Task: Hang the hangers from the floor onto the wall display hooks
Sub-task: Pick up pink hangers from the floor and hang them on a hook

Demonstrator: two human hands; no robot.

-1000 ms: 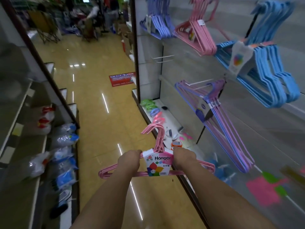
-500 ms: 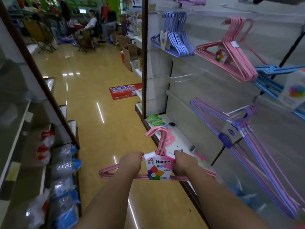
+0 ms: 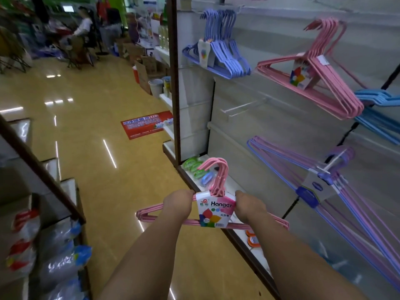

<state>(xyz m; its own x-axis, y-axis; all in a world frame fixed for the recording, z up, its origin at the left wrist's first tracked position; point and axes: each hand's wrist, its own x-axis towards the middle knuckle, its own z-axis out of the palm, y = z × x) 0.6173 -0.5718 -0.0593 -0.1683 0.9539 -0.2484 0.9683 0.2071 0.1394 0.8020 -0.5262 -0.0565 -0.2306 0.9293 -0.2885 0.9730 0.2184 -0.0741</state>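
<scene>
While both hands carry it at waist level in the aisle, the item in transit is one pack of pink hangers, banded by a card label printed "Hanger", its cluster of hooks standing upright above the label. Left hand: wrapped over the left shoulder of the pack, its fingers curled round the wires and out of sight on the far side. Right hand: likewise wrapped over the right shoulder, just beside the label. Location: clear of the floor, near the base shelf of the wall display, not yet on any peg. Candidate destination: an empty wire hook projecting from the panel, between the hung blue pack and the lilac pack, below the hung pink pack. Handling recommendation: raise the pack level, turn the hook cluster so its opening faces the peg tip, and keep all the hooks bunched together so none misses the wire. Likely best to shift one hand up to the neck under the hooks for steering, the other supporting the bottom bar. Slide well back along the peg before letting go; the label side probably belongs facing the aisle.
</scene>
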